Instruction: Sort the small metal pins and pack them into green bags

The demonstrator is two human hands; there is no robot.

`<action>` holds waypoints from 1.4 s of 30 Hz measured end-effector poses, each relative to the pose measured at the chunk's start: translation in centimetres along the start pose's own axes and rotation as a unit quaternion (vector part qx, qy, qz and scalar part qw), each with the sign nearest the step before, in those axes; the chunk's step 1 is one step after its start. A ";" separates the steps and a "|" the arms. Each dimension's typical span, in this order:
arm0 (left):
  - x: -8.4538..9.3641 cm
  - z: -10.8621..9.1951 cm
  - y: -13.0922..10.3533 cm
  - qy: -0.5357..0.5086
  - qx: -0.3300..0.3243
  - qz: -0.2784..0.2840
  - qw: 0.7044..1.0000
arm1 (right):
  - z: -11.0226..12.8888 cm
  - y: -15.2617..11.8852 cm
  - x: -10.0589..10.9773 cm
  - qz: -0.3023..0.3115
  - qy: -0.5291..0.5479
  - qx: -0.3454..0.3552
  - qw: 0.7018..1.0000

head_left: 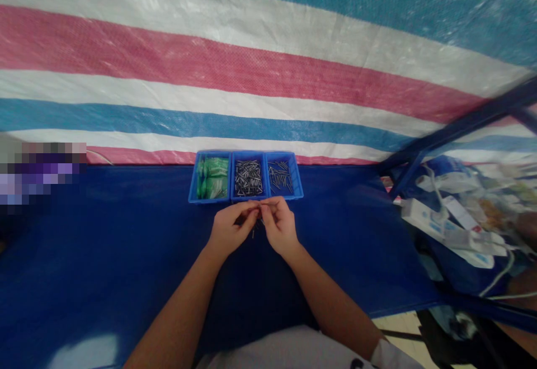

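Observation:
My left hand (232,227) and my right hand (281,226) meet just in front of the blue bins, thumbs and fingertips pinched close together. Whatever lies between the fingertips is too small to make out. Below them, a few small dark metal pins (253,233) show on the table, partly hidden by the hands. The left blue bin (192,191) holds green-looking plastic packets (215,176). Many short metal pins (248,178) fill the middle bin (248,198). In the right bin (299,184) lie fewer, thinner metal pins (280,176).
The dark blue tabletop (126,246) stretches to both sides. Behind it hangs a striped plastic sheet (251,100). A blue metal frame (453,126) stands at the right, beside a white power strip (444,232) with cables and plastic bags. A blurred-out purple patch (46,170) is at far left.

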State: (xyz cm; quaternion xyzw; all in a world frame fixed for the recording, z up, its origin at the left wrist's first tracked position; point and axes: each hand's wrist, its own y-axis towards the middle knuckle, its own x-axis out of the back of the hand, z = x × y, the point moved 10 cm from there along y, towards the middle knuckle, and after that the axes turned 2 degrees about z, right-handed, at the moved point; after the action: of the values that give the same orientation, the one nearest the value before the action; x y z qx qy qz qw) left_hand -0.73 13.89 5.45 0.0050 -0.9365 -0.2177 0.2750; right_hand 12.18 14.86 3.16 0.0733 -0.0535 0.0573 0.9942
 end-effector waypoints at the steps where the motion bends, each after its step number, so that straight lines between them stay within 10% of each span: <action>1: -0.1 0.0 0.0 0.001 -0.003 0.000 1.000 | -0.4 -0.1 -0.2 0.003 0.039 -0.010 0.999; 42: 0.3 1.3 -0.3 0.000 0.049 -0.005 0.999 | 0.1 0.7 -0.8 0.067 -0.052 0.002 0.996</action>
State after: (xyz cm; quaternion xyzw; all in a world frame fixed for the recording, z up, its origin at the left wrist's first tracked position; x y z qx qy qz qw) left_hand -1.72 14.16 4.50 0.0229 -0.9462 -0.1723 0.2731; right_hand 11.28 15.44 3.31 0.0743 -0.1098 0.1202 0.9839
